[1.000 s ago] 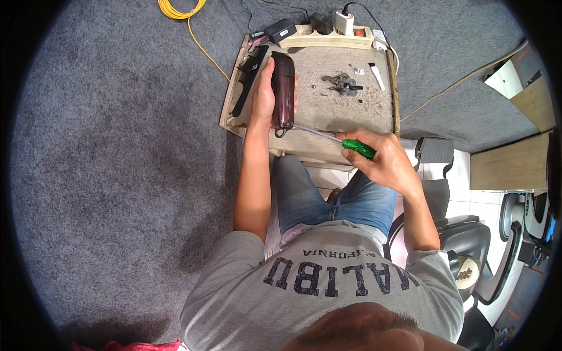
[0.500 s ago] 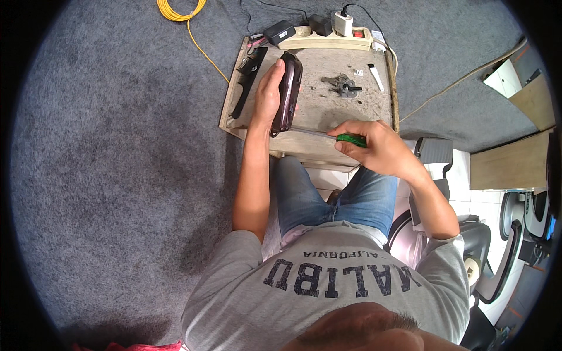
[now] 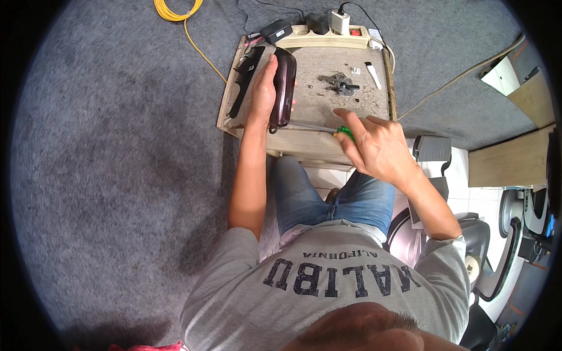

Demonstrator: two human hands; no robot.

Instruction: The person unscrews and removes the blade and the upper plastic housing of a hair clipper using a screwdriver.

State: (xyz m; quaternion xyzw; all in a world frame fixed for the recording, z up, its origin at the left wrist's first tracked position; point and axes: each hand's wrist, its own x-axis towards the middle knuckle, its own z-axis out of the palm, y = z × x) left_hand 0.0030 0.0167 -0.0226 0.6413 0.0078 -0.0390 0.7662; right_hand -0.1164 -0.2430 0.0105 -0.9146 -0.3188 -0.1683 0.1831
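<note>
My left hand (image 3: 264,96) is wrapped round a dark maroon hair clipper (image 3: 284,88), which stands lengthwise above the small wooden table. Its lower end points toward me. A screwdriver (image 3: 346,132) with a green handle is in my right hand (image 3: 381,149), the handle mostly covered by the thumb and palm, the index finger lifted off. Its thin shaft runs left to the clipper's near end; whether the tip sits in a screw I cannot tell. Beyond the right hand, grey metal and black clipper parts (image 3: 341,86) lie on the tabletop among hair clippings.
A black comb (image 3: 246,85) lies along the table's (image 3: 316,140) left side. A small white brush (image 3: 373,76) rests at the right. Along the far edge stands a power strip (image 3: 322,40) with black adapters (image 3: 276,30) and a white charger (image 3: 340,22). A yellow cable (image 3: 193,35) lies on grey carpet.
My right index finger has come off the screwdriver handle and stretched forward, and the hand's grip has shifted. The clipper and left hand have moved slightly left in the picture, as has the table.
</note>
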